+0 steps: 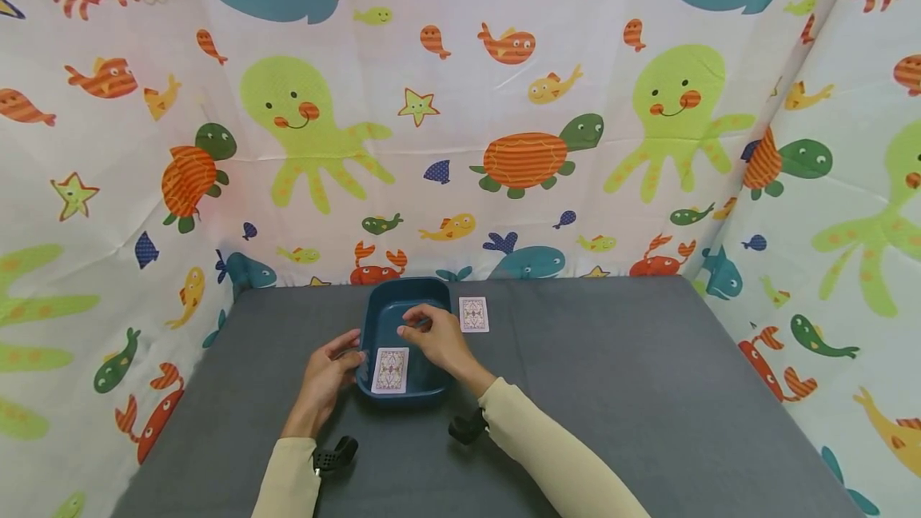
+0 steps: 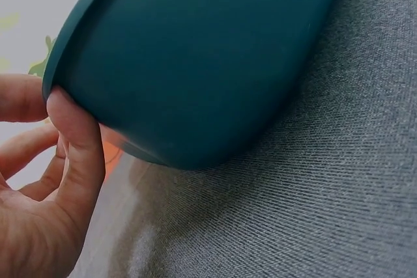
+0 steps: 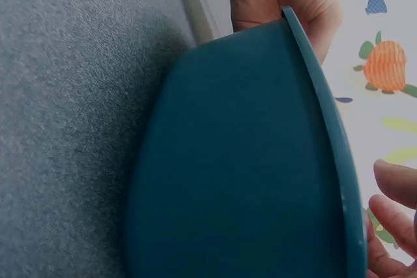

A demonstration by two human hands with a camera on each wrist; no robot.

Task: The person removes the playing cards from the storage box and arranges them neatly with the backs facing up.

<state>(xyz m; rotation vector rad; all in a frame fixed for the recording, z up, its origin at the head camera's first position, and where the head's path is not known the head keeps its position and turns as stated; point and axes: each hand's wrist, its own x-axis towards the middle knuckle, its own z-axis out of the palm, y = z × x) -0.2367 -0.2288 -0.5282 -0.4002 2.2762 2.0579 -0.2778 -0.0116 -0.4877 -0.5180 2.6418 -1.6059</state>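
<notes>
A dark teal tray with rounded corners rests on the grey cloth. Its left rim is pinched by my left hand; the left wrist view shows the thumb against the outer wall just below the lip. Over the tray's right part hovers my right hand, fingers loosely bent, with nothing visible between them. Inside the tray, near its front left, a patterned playing card lies back up. Another playing card lies back up on the cloth, just right of the tray's far end.
Grey cloth covers the table. A white curtain printed with sea animals stands behind the table and along both sides. Each wrist wears a black camera band, as on the right wrist.
</notes>
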